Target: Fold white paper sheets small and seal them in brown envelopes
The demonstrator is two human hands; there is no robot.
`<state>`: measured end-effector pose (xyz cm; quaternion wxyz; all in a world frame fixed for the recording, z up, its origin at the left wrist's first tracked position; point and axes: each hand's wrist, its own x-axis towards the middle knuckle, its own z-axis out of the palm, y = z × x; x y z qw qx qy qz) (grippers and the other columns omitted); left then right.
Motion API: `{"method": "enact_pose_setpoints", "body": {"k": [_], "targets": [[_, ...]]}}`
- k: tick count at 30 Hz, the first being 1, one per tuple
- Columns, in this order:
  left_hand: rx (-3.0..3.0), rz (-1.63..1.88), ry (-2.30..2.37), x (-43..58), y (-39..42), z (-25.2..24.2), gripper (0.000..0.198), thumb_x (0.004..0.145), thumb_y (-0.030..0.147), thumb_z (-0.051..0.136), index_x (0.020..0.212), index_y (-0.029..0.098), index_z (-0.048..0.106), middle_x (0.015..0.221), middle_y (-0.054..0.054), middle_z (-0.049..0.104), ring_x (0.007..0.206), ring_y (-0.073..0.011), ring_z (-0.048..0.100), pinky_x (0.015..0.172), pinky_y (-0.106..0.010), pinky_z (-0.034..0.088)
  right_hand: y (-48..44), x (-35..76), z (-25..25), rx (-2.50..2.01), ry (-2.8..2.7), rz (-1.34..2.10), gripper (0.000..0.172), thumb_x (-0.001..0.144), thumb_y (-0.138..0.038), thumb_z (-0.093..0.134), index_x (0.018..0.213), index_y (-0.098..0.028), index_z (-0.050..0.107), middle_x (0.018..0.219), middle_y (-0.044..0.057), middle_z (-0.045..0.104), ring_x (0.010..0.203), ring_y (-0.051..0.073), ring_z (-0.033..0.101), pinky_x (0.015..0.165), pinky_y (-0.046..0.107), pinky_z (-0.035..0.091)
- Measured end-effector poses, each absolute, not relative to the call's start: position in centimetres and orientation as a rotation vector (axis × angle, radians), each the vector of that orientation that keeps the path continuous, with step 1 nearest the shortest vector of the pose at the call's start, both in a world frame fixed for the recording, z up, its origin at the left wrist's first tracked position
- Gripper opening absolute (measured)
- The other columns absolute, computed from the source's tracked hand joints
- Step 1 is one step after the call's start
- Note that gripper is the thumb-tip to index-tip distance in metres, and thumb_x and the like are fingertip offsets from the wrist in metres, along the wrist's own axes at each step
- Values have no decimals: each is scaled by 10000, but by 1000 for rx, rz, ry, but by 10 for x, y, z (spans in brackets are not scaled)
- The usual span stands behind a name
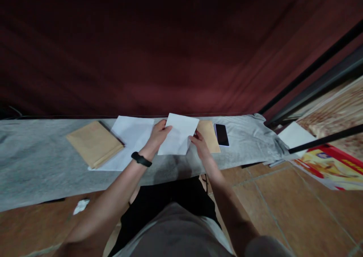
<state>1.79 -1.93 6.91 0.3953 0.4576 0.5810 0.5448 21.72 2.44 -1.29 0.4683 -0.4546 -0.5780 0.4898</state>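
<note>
Both my hands hold one white sheet of paper [179, 134] lifted a little above the grey cloth-covered table [36, 162]. My left hand [158, 135], with a black band on the wrist, pinches the sheet's left edge. My right hand [198, 142] grips its lower right corner. Left of the sheet lies a stack of white paper [129, 136], and beyond that a pile of brown envelopes [93, 142]. A single brown envelope [209, 135] lies just right of my right hand.
A black phone [221, 134] lies face up beside the single envelope. A dark red curtain hangs behind the table. To the right stand black metal bars, a white sheet [295, 135] and a red and yellow printed package [329, 166]. A crumpled white scrap [81, 205] lies on the tiled floor.
</note>
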Motion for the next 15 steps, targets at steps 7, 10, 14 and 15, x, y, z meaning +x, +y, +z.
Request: {"method": "enact_pose_setpoints", "body": {"k": [7, 10, 14, 15], "targets": [[1819, 1473, 1399, 8, -68, 87, 209, 864, 114, 528, 968, 206, 685, 1167, -62, 732, 1199, -208, 630, 1125, -455, 433, 11, 242, 32, -855, -1555, 1269, 269, 817, -271, 667, 1073, -223, 734, 1119, 52, 753, 1062, 213, 672, 1010, 381, 506], [1905, 1307, 1495, 5, -101, 33, 360, 787, 8, 468, 967, 224, 692, 1163, -47, 743, 1256, -209, 602, 1155, -491, 418, -17, 251, 4, -858, -1840, 1096, 401, 806, -139, 576, 1148, -260, 747, 1235, 45, 726, 1208, 216, 628, 1122, 426, 435], [1927, 1075, 1611, 0, -137, -36, 508, 742, -40, 429, 1060, 237, 712, 1225, -34, 729, 1272, -201, 597, 1132, -468, 463, -53, 264, -42, -906, -2333, 841, 608, 760, -20, 552, 1293, -280, 686, 1392, 55, 647, 1345, 231, 543, 1201, 491, 355], [1950, 1028, 1590, -2, -143, -46, 525, 753, -40, 423, 1087, 240, 715, 1229, -30, 731, 1248, -193, 615, 1127, -455, 471, -59, 267, -49, -890, -2432, 773, 652, 757, -10, 556, 1346, -276, 646, 1445, 55, 604, 1379, 228, 511, 1214, 491, 340]]}}
